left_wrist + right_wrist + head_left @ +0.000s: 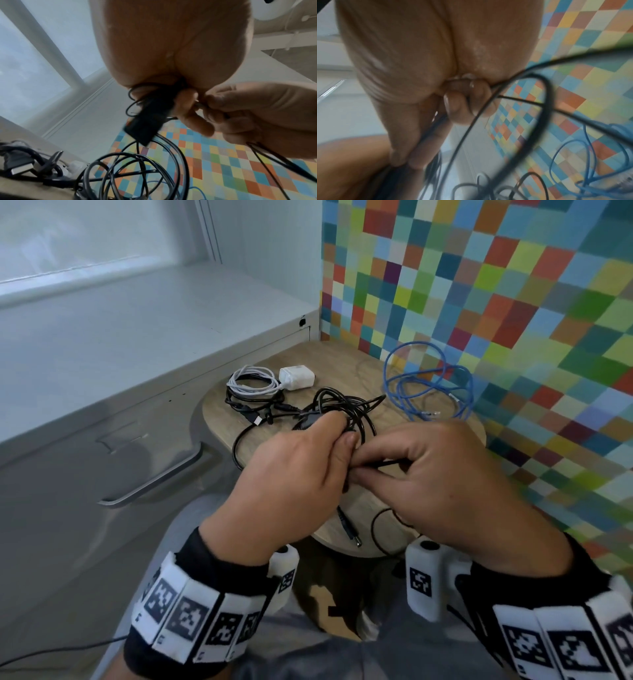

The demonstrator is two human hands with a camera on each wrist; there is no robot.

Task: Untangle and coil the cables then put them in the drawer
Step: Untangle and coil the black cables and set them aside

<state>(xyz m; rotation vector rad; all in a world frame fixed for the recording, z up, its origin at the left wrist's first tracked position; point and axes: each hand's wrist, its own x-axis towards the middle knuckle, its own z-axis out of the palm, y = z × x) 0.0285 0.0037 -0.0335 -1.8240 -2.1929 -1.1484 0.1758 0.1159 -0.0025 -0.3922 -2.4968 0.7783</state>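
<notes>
Hands meet above the round wooden table (pixel 346 361): the left hand (pixel 291 474) grips a bundle of black cable (pixel 346 409) with its small black box (pixel 149 121), while the right hand (pixel 442 477) pinches one thin strand of it. Farther back lie a coiled white cable (pixel 253 380) with its charger (pixel 297 377) and a loose blue cable (pixel 428 386). A closed grey drawer (pixel 102 460) stands left of the table.
</notes>
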